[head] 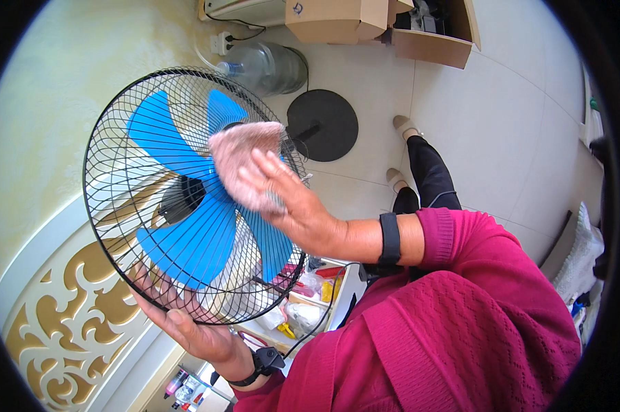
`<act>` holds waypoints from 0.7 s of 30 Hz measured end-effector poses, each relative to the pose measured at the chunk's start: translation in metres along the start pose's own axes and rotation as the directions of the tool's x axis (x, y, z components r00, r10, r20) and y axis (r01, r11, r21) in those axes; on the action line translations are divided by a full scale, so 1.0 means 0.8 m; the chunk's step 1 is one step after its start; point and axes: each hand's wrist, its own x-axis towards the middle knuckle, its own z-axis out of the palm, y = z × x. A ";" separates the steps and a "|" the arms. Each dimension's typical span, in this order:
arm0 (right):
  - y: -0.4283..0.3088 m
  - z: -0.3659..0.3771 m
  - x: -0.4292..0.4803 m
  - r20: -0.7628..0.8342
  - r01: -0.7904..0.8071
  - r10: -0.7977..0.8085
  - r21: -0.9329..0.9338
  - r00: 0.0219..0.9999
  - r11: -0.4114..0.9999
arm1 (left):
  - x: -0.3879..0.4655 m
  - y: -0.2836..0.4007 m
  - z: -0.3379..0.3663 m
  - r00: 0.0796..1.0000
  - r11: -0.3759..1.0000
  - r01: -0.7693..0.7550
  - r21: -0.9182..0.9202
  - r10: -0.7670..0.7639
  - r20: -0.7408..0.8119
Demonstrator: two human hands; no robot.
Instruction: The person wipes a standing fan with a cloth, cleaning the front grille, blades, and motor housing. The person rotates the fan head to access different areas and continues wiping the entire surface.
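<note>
A pedestal fan with blue blades (189, 257) inside a black wire guard (96, 226) stands before me, its round black base (336, 126) on the floor. My right hand (299, 206) presses a pink cloth (238, 159) flat against the front of the guard, fingers spread over it; the cloth looks slightly blurred and hides the guard's middle. At the guard's lower rim is my left hand (196, 327), its palm and thumb supporting the rim, with the fingers behind the wires.
A large clear water bottle (274, 69) lies near the wall socket (221, 44). Cardboard boxes (336, 20) stand beyond the base. Below the fan, an open drawer (348, 293) holds bagged items. A carved white-and-gold panel (73, 319) is at left.
</note>
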 end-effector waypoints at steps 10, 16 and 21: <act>0.079 -0.023 0.084 -0.036 -0.162 0.166 0.097 0.985 0.982 | -0.001 -0.001 -0.012 0.998 0.996 -0.004 0.091 -0.001 0.061; 0.024 0.000 0.059 -0.084 -0.010 0.011 0.010 0.996 1.000 | 0.003 -0.007 -0.011 0.999 0.997 -0.006 0.078 0.002 0.053; 0.017 -0.002 0.048 -0.041 0.196 -0.199 -0.055 0.979 0.979 | 0.006 -0.009 -0.017 0.993 0.999 -0.042 0.028 0.039 0.111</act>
